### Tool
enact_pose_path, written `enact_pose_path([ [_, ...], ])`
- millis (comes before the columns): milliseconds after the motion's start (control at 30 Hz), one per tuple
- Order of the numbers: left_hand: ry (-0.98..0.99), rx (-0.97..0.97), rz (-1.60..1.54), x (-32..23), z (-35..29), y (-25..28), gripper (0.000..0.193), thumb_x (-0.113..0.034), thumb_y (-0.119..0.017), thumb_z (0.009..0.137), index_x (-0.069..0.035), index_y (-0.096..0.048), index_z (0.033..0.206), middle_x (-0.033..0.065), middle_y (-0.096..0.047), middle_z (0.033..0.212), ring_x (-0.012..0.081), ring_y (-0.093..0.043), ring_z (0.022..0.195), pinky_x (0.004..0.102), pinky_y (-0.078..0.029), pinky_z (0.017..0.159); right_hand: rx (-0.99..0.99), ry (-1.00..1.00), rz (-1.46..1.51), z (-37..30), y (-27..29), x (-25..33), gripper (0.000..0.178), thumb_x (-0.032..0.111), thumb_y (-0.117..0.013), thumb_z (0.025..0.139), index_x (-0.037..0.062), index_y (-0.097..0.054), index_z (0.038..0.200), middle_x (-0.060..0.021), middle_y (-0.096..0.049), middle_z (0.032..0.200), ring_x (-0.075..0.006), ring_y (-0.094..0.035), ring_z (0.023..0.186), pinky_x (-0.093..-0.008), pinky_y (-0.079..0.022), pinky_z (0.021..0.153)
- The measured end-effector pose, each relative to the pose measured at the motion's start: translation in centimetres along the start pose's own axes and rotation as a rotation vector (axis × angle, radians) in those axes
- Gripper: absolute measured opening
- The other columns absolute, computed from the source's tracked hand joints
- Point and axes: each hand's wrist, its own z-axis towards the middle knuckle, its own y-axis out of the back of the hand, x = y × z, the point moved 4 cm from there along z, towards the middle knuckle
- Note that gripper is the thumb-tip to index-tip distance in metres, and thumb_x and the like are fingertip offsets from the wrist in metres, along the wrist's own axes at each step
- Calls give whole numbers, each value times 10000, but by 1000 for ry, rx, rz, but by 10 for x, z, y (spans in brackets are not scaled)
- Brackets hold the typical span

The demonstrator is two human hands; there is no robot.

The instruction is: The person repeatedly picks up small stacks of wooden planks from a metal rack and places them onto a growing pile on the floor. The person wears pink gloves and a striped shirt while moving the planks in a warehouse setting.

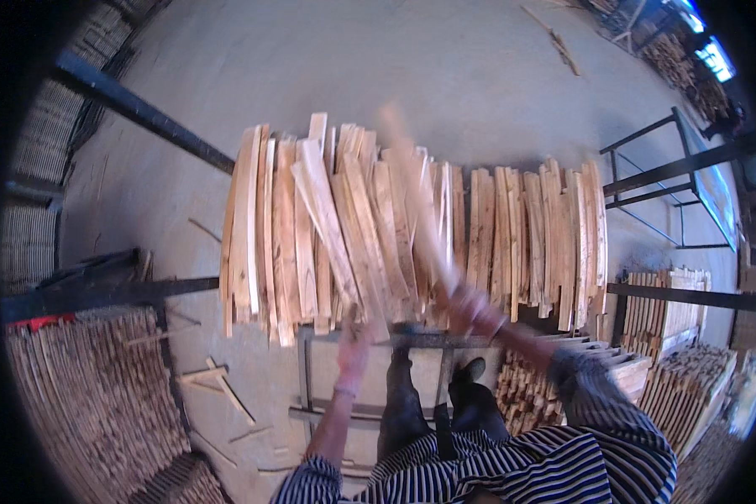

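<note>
Beyond right hand (474,312), blurred slat (425,217) in its grip; left hand (354,356) near slat row (363,227), hold unclear.

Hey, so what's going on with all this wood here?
A person in striped sleeves is handling wooden slats lying side by side across a dark metal frame. The right hand holds the near end of one blurred slat, slanted over the others. The left hand is by the near ends; blur hides whether it holds anything.

Can see big wood pile (97,386) at lower L — scraps (236,400) on grey flr (269,67) nearby. Also metal frame (711,185) at R, w/ other stacks (672,312) below it — & loose sticks (564,53) near top.
</note>
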Motion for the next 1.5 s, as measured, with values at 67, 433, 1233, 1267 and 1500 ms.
enact_pose_path([
  [67,33,-122,-15,-25,18,10,778,-326,-731,942,14,-363,1537,155,-531,1459,186,-534,1249,295,-440,1034,-369,-301,427,81,156,29,766,495,-633,944,21,-371,1486,-137,-685,982,-209,-675,766,-333,-592,642],
  [433,118,-196,-230,-14,147,-23,796,-397,-769,909,-1,-417,1502,149,-555,1437,243,-554,1252,327,-416,1083,156,118,-1079,131,-36,-55,818,158,-625,939,129,-174,1621,-172,-286,1641,-305,-326,1496,-438,-231,1250],
  [1233,274,389,311,-17,39,-71,692,-478,-790,852,-26,-598,1340,112,-704,1183,207,-656,1062,360,-511,939,471,-712,1328,-63,-89,-21,448,274,-708,943,45,-615,1316,-59,-670,1234,-169,-621,1148,-338,-471,1037],
  [1267,292,323,285,-19,27,-71,689,-452,-796,856,-31,-584,1359,107,-705,1179,204,-656,1054,359,-511,935,461,-783,1400,-79,-95,-13,474,291,-730,928,59,-613,1324,-50,-671,1233,-162,-610,1165,-345,-469,1039],
  [1500,52,35,741,-21,14,-88,947,-568,-721,867,51,-362,1487,261,-542,1401,343,-590,1233,413,-484,1006,454,-908,1570,-97,-122,23,900,568,-821,789,184,-444,1510,-27,-559,1430,-203,-536,1287,-461,-481,1028],
])
